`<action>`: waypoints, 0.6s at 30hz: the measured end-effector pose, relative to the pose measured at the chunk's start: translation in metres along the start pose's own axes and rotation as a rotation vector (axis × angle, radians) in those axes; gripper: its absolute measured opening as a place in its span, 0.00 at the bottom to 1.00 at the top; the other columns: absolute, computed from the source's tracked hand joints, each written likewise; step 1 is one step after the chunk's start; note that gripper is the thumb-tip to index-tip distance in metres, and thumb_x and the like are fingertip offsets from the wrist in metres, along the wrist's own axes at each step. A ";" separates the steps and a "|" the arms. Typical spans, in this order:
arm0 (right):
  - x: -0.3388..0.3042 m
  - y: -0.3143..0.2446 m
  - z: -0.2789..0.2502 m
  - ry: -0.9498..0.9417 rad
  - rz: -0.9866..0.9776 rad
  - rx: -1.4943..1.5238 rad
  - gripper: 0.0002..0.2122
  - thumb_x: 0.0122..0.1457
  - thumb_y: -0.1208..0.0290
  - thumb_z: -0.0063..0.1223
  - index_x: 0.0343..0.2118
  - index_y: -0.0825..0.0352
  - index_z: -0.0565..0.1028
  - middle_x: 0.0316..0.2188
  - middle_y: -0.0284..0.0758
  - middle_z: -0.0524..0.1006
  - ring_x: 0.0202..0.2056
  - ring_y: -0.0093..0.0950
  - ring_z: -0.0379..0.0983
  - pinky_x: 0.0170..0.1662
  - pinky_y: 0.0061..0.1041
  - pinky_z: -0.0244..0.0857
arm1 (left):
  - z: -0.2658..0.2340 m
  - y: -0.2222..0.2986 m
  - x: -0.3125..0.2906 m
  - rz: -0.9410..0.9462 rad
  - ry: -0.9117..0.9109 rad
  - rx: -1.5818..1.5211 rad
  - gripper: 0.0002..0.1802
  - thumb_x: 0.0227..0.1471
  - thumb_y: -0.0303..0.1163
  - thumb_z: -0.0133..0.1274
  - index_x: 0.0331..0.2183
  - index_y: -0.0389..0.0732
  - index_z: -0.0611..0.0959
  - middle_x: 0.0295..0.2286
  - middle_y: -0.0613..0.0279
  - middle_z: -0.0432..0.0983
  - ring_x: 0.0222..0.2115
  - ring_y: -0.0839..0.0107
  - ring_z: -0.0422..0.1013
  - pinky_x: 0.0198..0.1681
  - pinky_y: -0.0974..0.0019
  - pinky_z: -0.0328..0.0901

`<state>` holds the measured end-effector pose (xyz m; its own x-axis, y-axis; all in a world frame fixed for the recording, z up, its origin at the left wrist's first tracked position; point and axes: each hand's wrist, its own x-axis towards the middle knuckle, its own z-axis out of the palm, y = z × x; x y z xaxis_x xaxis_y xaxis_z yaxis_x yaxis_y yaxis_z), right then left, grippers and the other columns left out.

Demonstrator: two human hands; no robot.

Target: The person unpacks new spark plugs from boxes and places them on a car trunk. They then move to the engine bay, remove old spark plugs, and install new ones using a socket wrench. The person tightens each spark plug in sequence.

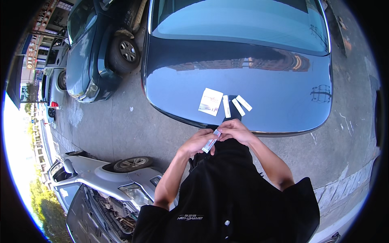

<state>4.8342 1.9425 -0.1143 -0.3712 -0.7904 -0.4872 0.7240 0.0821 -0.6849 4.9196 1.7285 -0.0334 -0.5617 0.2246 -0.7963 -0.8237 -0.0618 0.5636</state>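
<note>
In front of my body, just short of the car's edge, I hold a slim white box [209, 146] at a slant. My left hand [196, 142] wraps round its lower part. At the upper end the fingers of my right hand [235, 131] pinch together; whether that end is open cannot be made out. Beyond my hands, a white printed leaflet or flat box [210, 101] lies on the blue-grey car panel [279, 99]. To its right lie three narrow white strip-shaped boxes, one nearly straight [226, 106] and two slanted [238, 107] [244, 103].
The car's glass [243, 24] rises past the panel. A dark car [87, 60] stands at the far left. Nearer on the left is a silver car [133, 184] with its engine bay exposed. Grey concrete [121, 121] lies between the vehicles.
</note>
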 end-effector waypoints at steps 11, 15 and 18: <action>-0.006 -0.004 -0.012 0.198 -0.195 0.321 0.09 0.73 0.69 0.57 0.42 0.70 0.79 0.34 0.34 0.82 0.32 0.22 0.82 0.35 0.21 0.79 | -0.002 -0.012 -0.007 0.239 -0.140 -0.029 0.16 0.67 0.41 0.55 0.43 0.36 0.83 0.30 0.54 0.85 0.29 0.75 0.79 0.35 0.72 0.70; -0.014 -0.018 -0.005 0.338 -0.313 0.228 0.09 0.73 0.69 0.57 0.43 0.72 0.79 0.34 0.35 0.82 0.30 0.23 0.82 0.34 0.22 0.79 | 0.000 -0.016 -0.011 0.367 -0.166 -0.308 0.26 0.65 0.43 0.58 0.52 0.28 0.82 0.41 0.45 0.86 0.38 0.71 0.79 0.41 0.70 0.71; -0.020 -0.026 0.010 0.323 -0.364 0.025 0.07 0.71 0.73 0.58 0.42 0.73 0.78 0.31 0.35 0.81 0.28 0.21 0.80 0.31 0.21 0.76 | 0.004 -0.013 -0.011 0.417 -0.189 -0.364 0.33 0.65 0.46 0.59 0.57 0.26 0.79 0.49 0.42 0.83 0.43 0.70 0.78 0.48 0.68 0.71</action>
<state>4.8286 1.9500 -0.0812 -0.7615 -0.5359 -0.3645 0.5261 -0.1827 -0.8305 4.9370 1.7309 -0.0317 -0.8484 0.2767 -0.4512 -0.5279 -0.5049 0.6829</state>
